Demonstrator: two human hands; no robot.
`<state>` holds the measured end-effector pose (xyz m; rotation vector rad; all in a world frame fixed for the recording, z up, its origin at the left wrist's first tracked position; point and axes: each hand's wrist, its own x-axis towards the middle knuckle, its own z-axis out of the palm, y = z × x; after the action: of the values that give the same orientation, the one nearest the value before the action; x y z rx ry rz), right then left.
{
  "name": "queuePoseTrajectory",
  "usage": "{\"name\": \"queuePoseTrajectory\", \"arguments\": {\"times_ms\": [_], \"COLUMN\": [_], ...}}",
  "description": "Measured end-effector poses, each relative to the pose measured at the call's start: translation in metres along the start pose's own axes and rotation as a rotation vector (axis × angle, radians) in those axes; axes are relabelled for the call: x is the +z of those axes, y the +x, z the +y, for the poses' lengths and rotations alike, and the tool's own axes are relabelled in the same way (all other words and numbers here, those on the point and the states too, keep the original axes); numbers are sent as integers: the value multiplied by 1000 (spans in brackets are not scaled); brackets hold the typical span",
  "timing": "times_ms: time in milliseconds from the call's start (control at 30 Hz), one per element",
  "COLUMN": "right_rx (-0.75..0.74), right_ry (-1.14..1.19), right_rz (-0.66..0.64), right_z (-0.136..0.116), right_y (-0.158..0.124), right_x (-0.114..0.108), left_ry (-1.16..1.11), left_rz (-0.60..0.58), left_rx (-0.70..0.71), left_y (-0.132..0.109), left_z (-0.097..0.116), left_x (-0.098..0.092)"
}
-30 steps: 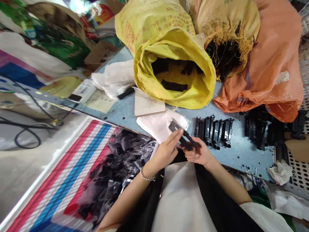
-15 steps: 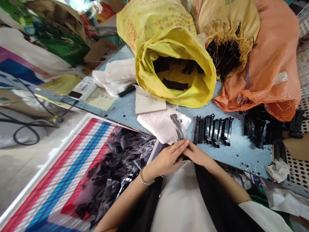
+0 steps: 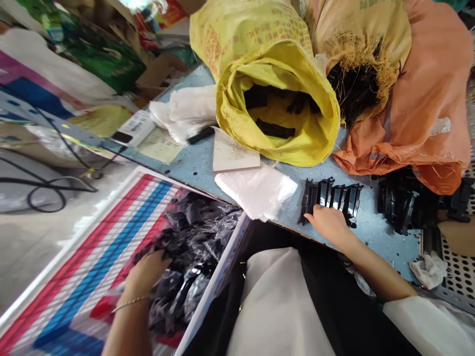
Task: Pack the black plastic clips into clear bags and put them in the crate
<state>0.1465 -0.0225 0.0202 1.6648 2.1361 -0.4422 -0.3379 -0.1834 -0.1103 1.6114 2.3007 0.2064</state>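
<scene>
My left hand (image 3: 148,269), with a beaded bracelet at the wrist, is low over the striped crate (image 3: 92,257) at the left. It is over a heap of black parts in clear plastic bags (image 3: 196,232); its fingers are blurred, so their grip is unclear. My right hand (image 3: 328,225) is on the blue table, at the near left end of a row of black plastic parts (image 3: 339,195). Its thumb and fingers close around a part there, with some fingertips hidden. Left of that row lies a stack of clear plastic bags (image 3: 258,190).
A yellow sack (image 3: 278,148) opens toward me with black parts inside. Behind the table's right side stand a frayed tan sack (image 3: 359,34) and an orange sack (image 3: 426,99). More black parts (image 3: 401,202) lie at the right. A beige board (image 3: 235,155) touches the bags.
My hands were together at the table edge over a bagged black part. They have separated: the left moved down-left to the crate, the right moved right to the row. The bagged part left the table edge.
</scene>
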Motion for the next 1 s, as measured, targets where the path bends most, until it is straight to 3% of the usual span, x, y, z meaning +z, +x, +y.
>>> {"name": "queuePoseTrajectory", "arguments": {"times_ms": [67, 100, 233, 267, 333, 400, 500, 600, 667, 767, 900, 1000], "right_rx": [57, 84, 158, 168, 193, 213, 146, -26, -144, -127, 38, 27], "right_ry": [15, 37, 86, 94, 146, 318, 922, 1567, 1830, 2081, 2257, 2346], "right_rz": [22, 36, 47, 44, 50, 65, 48, -100, -224, -349, -448, -543], "right_z": [-6, -9, -14, -14, -10, 0, 19, 26, 19, 4, -1, 3], "right_y": [-4, -4, -2, 0, 1, 1, -5, -14, -16, -11, -3, -3], "right_x": [9, 12, 20, 22, 26, 32, 44, 56, 65, 79, 95, 102], "left_ry": [21, -55, -326, -302, -246, -288, -557, -777, -858, -952, -813, -755], "left_rz": [124, 179, 179, 170, 112, 28, -99, -192, -258, -281, -104, -101], "left_rx": [-35, 30, 525, 603, 661, 642, 591, 435, 305, 230, 376, 433], "left_y": [12, 19, 42, 47, 60, 73, 90, 97, 96, 91, 85, 86], "left_z": [58, 96, 250, 276, 305, 309, 293, 283, 284, 287, 282, 278], "left_x": [4, 6, 25, 32, 42, 46, 41, 33, 30, 28, 24, 24]}}
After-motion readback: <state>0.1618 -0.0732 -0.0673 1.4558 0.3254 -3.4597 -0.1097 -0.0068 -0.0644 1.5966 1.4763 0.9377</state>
